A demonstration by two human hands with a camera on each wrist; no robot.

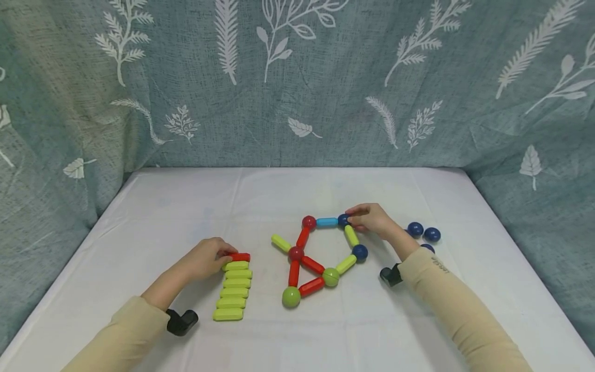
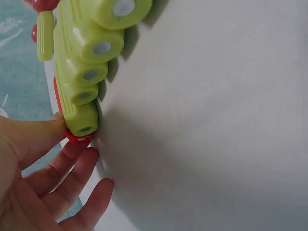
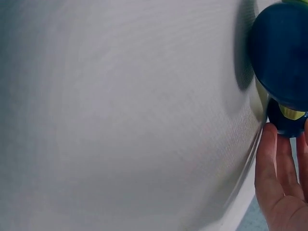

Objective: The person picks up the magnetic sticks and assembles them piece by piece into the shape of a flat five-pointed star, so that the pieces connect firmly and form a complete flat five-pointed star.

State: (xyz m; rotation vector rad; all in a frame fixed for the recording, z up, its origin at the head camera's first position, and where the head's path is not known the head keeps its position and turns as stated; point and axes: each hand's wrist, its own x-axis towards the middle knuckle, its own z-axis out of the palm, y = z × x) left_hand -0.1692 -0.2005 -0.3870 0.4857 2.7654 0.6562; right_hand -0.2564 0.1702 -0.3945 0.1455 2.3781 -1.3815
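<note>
Two hands are at work; the left hand grips the red rod, thumb on one side and fingers on the other, at the far end of a row of six green rods; they lie side by side, probably so that each can be picked off singly; the right hand pinches the blue ball at the far right corner of the frame, where a light blue rod and a green one meet, perhaps to steady that joint; the frame lies flat on the table, between the hands, which would keep every corner within reach; grey discs in the rod ends look like magnets, which would explain how rods and balls hold together; at least three spare balls sit beyond the right forearm, apart from the frame; small dark lettering runs along the right sleeve, too small to read surely; no brand or label can be made out on the pieces.
</note>
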